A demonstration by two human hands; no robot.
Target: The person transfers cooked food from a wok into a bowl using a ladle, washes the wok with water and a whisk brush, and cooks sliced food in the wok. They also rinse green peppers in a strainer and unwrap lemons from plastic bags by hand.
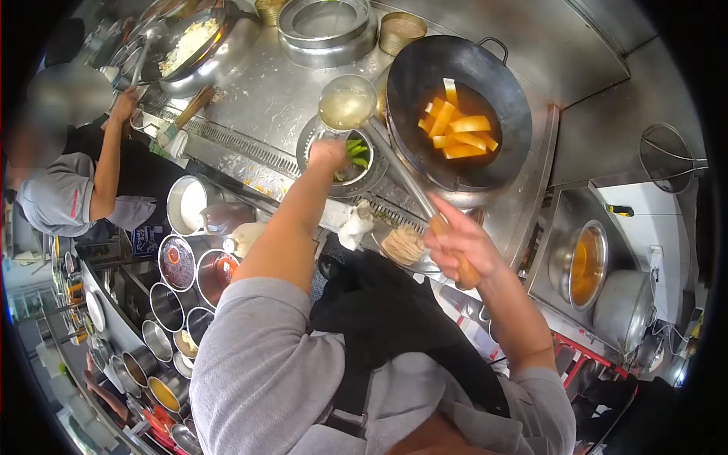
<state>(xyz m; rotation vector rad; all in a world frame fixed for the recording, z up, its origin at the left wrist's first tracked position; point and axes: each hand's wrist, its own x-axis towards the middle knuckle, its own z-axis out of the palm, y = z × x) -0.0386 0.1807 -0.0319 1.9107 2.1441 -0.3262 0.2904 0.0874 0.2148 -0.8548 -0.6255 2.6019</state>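
My right hand (pixel 464 241) is wrapped round the wooden handle of a ladle (pixel 406 178). The ladle's bowl (pixel 347 102) holds a clear, pale liquid and hangs over the steel worktop, left of the wok. My left hand (pixel 328 155) is curled down at a round metal container (pixel 372 180) with green vegetable pieces (pixel 357 154) in it; what its fingers hold is hidden. The black wok (pixel 509 114) contains brown-orange liquid and thick pale-orange strips (pixel 459 133).
A crumpled white cloth (pixel 355 226) and a dish of pale strands (pixel 403 245) lie along the front edge. Stacked steel pots (pixel 327 54) stand at the back. Sauce pots (pixel 178 262) line my left side. A co-worker (pixel 64 189) stands at another wok (pixel 235 57) on the left.
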